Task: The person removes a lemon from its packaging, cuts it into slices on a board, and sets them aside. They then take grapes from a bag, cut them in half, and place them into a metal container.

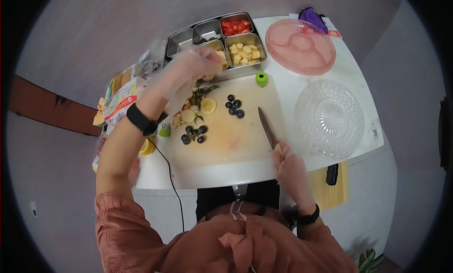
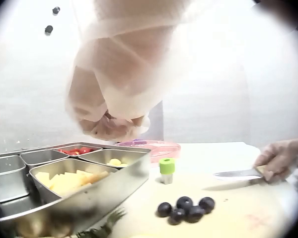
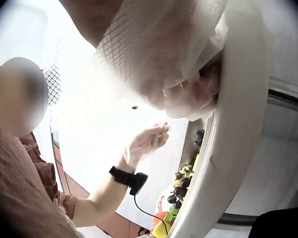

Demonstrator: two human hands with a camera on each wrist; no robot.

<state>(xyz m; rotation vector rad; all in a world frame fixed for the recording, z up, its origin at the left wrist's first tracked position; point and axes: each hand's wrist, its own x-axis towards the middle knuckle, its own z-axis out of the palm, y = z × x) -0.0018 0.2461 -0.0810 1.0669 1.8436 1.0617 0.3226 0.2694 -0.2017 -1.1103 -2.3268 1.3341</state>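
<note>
- Divided steel tray (image 2: 124, 179) below the gloved left hand (image 2: 126, 69)
- Blueberries (image 2: 194, 213) and green-topped cutter (image 2: 167, 170) between the hands
- Knife (image 2: 238, 174) gripped by the right hand (image 2: 282, 157)

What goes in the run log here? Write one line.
left hand: above tray, grip unclear | right hand: grips knife | board: two blueberry clusters | tray: red and yellow pieces

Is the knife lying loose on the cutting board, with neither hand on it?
No, the right hand grips the knife by its handle end, and the blade points away from the person.
</note>
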